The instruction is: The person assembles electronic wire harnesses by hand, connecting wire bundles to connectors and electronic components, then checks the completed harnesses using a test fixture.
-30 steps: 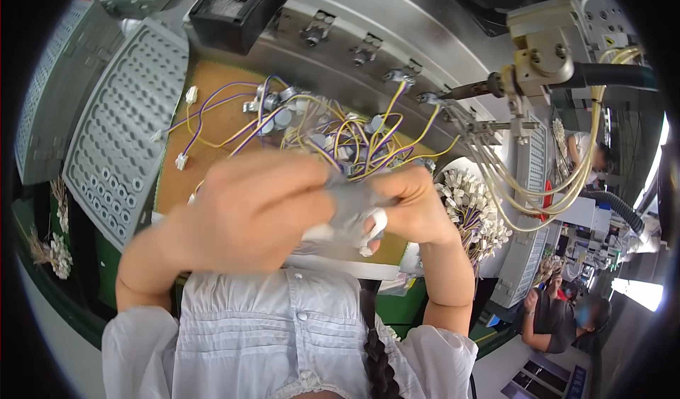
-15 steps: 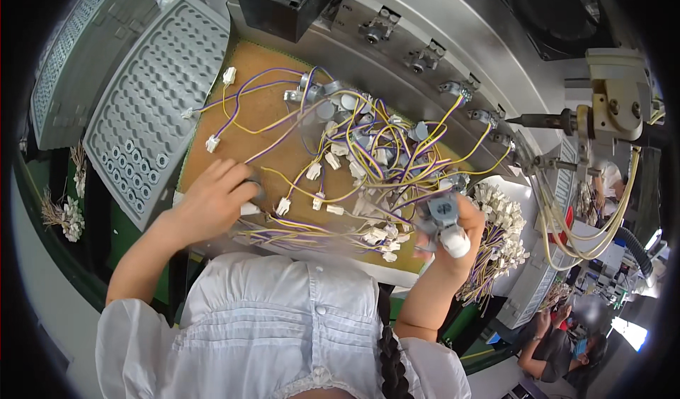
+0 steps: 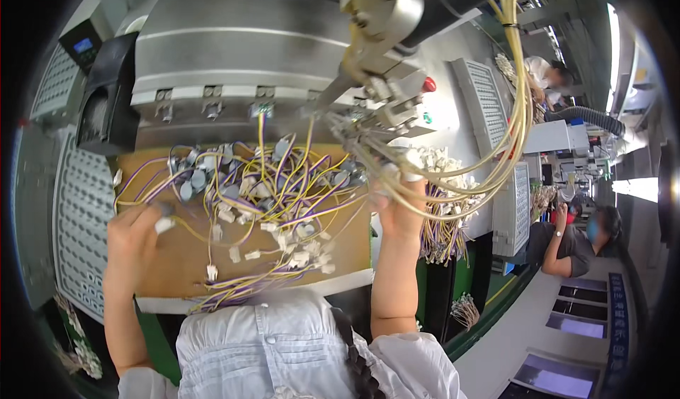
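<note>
At the left edge of the brown work mat [image 3: 173, 264], my left hand [image 3: 131, 236] is closed at the end of a yellow wire. Its fingertips pinch a small grey round part [image 3: 166, 208], with a white piece [image 3: 164, 225] beside it. My right hand [image 3: 400, 211] is raised to the right of the mat, fingers curled, blurred and partly behind pale tubes. A small grey part is in its grip, with a white piece [image 3: 413, 164] at the fingertips. Between my hands lies a tangle of yellow and purple wires [image 3: 248, 208] with grey round parts and white connectors.
A metal machine [image 3: 234, 59] with a row of small clamps stands behind the mat. Its tool head [image 3: 386, 80] and looping pale tubes [image 3: 520, 108] hang close to my right hand. Bundled white connectors [image 3: 450, 186] lie at right. A grey tray [image 3: 92, 208] stands left; co-workers sit at right.
The view has turned to the right. My right hand has risen from near my body toward the tool head, carrying the grey part. My left hand stays closed at the mat's left side.
</note>
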Motion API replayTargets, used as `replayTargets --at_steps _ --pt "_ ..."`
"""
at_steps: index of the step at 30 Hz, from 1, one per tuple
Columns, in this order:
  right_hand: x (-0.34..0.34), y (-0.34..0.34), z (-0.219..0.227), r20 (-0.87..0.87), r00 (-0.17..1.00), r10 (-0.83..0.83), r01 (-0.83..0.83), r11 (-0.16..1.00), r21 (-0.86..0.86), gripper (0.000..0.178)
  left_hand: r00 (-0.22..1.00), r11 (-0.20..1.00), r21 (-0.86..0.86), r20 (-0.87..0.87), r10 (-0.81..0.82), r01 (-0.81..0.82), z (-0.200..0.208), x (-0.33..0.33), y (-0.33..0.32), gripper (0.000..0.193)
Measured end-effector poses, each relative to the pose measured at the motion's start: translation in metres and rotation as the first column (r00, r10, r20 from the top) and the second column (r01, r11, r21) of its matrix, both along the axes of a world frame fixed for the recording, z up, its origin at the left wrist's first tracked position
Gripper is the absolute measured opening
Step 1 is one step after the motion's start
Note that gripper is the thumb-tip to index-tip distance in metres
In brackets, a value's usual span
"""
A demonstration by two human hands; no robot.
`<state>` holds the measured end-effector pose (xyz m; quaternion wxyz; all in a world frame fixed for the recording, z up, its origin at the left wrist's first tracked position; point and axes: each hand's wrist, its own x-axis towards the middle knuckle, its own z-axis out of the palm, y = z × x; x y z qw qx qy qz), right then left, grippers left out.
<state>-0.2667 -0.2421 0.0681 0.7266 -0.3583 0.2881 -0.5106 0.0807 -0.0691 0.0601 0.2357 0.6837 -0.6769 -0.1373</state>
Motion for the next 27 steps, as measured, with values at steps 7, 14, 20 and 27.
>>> replayTargets --at_steps 7,14,20,27 --pt "0.040 -0.023 0.015 -0.222 0.957 -0.190 0.224 0.964 0.143 0.033 0.841 0.984 -0.003 -0.520 0.152 -0.180 0.045 -0.014 0.018 0.015" --pt "0.005 -0.022 0.017 -0.223 0.975 0.004 0.036 0.984 0.176 0.037 0.904 0.984 -0.086 -0.413 0.110 -0.159 0.039 -0.025 0.007 0.023" --pt "0.030 0.049 0.061 -0.648 0.755 0.098 -0.181 0.982 -0.062 0.024 0.954 0.927 -0.288 -0.246 0.171 -0.241 0.030 -0.029 0.034 0.035" --pt "0.178 0.096 0.055 -0.911 0.411 0.020 -0.904 0.133 -0.405 0.038 0.838 0.792 -0.355 -0.434 0.332 -0.498 -0.003 -0.044 0.074 0.020"
